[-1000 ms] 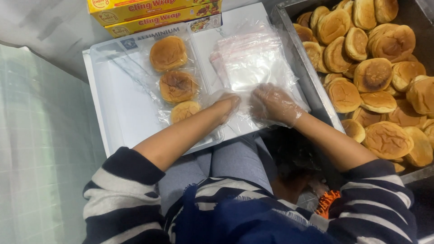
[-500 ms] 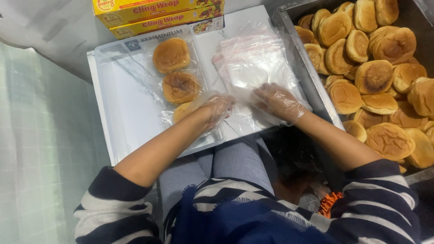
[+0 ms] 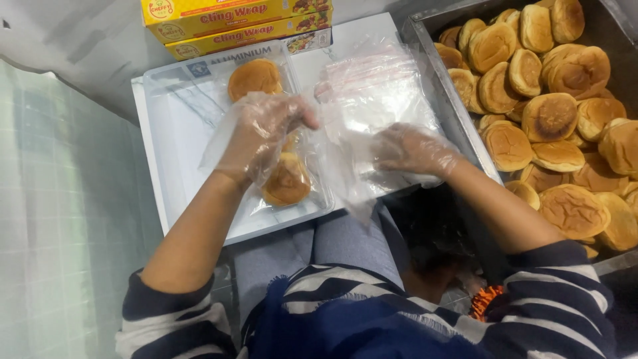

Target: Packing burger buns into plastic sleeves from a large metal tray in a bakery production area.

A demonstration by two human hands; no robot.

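Note:
A clear plastic bag with round golden buns lies on a white tray (image 3: 166,139). One bun (image 3: 254,76) shows at its far end and another bun (image 3: 287,181) at its near end; the middle of the bag is hidden under my left hand (image 3: 262,129). That hand wears a thin clear glove, and its fingers are pinched on the bag's plastic at the right edge. My right hand (image 3: 412,149), also gloved, rests flat on a stack of empty clear bags (image 3: 372,86) beside the bun bag.
A deep metal tray (image 3: 425,73) on the right holds several loose buns (image 3: 551,119). Yellow boxes of wrap (image 3: 232,20) stand behind the white tray. A pale tiled surface (image 3: 60,199) lies to the left. My lap is below the tray.
My left hand has moved from the tray's near edge up over the bun bag and closed on its plastic. My right hand has stayed on the empty bags.

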